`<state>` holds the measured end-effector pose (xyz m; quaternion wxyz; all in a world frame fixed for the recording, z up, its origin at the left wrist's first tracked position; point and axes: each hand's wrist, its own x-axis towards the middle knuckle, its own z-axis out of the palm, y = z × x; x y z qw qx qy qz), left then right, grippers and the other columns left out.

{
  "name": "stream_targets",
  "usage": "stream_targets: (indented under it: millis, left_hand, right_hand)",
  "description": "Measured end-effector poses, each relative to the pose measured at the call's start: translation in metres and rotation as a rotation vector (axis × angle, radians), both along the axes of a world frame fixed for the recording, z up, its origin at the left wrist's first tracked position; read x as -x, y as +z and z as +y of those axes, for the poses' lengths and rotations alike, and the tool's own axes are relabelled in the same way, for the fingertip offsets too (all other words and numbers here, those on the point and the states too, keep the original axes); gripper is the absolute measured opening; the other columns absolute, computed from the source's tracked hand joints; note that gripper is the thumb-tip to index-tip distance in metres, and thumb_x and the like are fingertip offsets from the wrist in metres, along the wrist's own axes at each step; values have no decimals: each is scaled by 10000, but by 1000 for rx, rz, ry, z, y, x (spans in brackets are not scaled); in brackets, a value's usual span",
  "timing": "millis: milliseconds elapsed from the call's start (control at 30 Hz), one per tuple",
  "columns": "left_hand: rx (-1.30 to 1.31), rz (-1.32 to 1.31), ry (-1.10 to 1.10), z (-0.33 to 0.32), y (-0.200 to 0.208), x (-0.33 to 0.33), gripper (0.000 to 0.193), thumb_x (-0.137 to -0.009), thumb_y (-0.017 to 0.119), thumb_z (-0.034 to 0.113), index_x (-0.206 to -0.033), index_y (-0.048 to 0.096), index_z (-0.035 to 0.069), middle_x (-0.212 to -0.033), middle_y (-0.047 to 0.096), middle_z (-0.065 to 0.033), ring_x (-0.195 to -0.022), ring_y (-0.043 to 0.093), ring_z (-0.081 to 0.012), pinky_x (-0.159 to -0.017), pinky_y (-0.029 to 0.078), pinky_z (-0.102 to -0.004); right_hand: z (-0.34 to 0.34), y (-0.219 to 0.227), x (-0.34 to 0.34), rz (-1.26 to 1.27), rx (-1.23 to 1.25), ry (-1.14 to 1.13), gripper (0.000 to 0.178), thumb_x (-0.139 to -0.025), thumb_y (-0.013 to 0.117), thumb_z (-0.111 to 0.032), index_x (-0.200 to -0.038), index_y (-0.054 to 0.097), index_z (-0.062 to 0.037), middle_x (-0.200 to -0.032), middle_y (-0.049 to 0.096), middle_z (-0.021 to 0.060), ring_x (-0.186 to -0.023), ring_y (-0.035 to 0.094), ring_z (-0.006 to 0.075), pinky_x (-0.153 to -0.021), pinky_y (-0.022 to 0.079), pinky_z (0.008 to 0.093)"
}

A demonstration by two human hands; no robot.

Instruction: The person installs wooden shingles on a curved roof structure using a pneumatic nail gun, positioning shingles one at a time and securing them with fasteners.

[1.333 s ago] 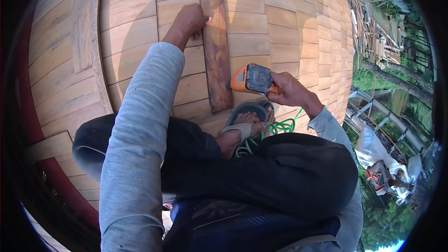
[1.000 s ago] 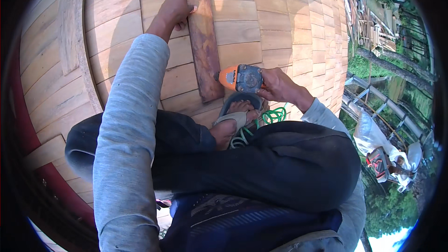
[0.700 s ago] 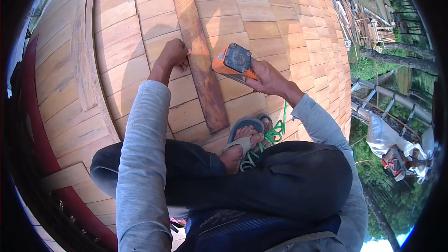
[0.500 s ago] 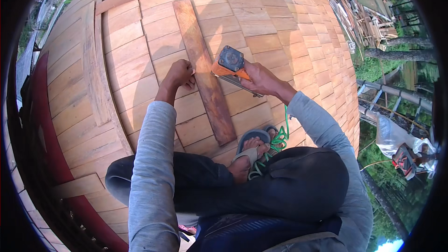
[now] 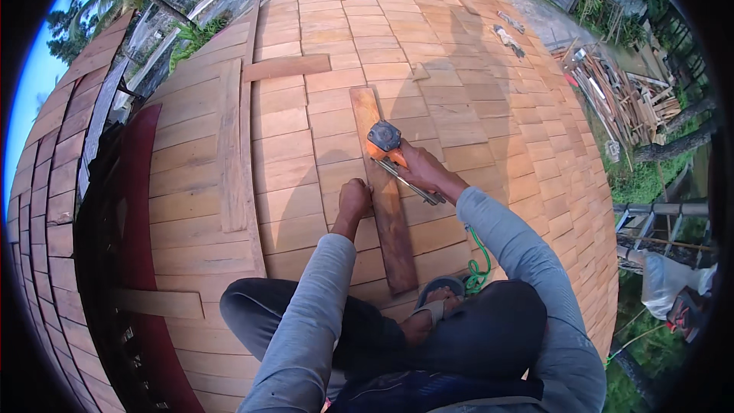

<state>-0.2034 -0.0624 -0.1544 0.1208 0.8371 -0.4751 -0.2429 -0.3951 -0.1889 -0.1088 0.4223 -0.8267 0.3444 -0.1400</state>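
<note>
My right hand [image 5: 424, 168] grips an orange nail gun [image 5: 384, 151] with a black cap. It sits over the far half of a long reddish-brown board [image 5: 394, 241], its metal magazine pointing back to the right. The board lies lengthwise on wooden shingles [image 5: 287, 199]. At the board's left edge, below the nail gun, is my left hand [image 5: 355, 200], its fingers curled closed. Whatever those fingers may hold is hidden. A green coiled hose [image 5: 478, 271] hangs below my right forearm, near my sandalled foot [image 5: 440, 302].
A long wooden strip [image 5: 248, 145] and a short crosswise board [image 5: 287, 67] lie farther left. Beyond them are a red edge [image 5: 145, 183] and a dark gap [image 5: 107, 222]. The shingled surface curves down at right toward a ladder [image 5: 654, 223] and a lumber pile [image 5: 623, 95].
The view has tilted up, showing more of the surroundings. The nail gun has moved left from the board's right side to over it, nearer its far end. My left hand's fingers look more tightly curled.
</note>
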Motion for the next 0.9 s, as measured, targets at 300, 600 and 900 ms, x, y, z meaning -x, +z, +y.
stream_targets:
  millis: [300, 600, 900]
  left_hand:
    - [-226, -168, -495, 45, 174, -129, 399, -926, 673, 253, -1251, 641, 24, -1072, 733, -199, -989, 713, -333, -861, 562, -408]
    - [383, -271, 340, 275, 288, -170, 378, -956, 664, 247, -1177, 647, -60, -1063, 723, -207, -1016, 717, -281, -877, 568, -390]
    - [233, -456, 518, 475, 203, 10, 337, -830, 753, 175, -1106, 654, 7, -1118, 638, -210, -1055, 607, -393, -905, 512, -454]
  right_hand:
    - [48, 0, 13, 49, 50, 26, 515, -817, 632, -74, -1267, 389, -14, -967, 664, 320, -935, 648, 512, -824, 529, 573]
    - [47, 18, 24, 193, 186, 161, 448, -812, 631, -51, -1201, 410, -37, -999, 666, 286, -939, 660, 473, -807, 523, 574]
    - [27, 28, 7, 349, 298, 388, 485, -800, 617, -46, -1232, 395, -41, -965, 667, 284, -965, 649, 482, -822, 512, 574]
